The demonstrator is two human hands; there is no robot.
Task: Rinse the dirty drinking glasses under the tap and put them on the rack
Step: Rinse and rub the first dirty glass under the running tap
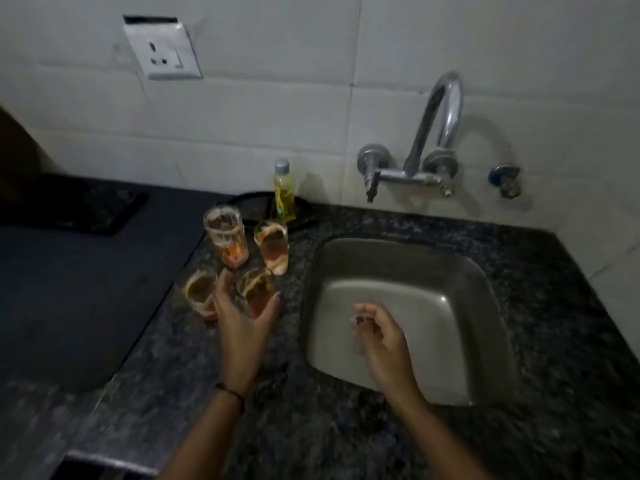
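Near glass (256,289) base hidden behind left hand (242,317), forearms cut off by bottom edge

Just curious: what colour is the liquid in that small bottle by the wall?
Yellow, in the bottle, with a grey cap; head view.

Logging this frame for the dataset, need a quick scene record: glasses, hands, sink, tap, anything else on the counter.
glasses: four dirty drinking glasses clustered on the granite counter, left of the sink
left hand: left hand open, fingers around the nearest glass; firm grip unclear
right hand: right hand over the sink, loosely curled, holding nothing
sink: steel sink, nothing in it
tap: wall tap, no water visible
other: yellow bottle behind the glasses; wall socket
rack: not in view
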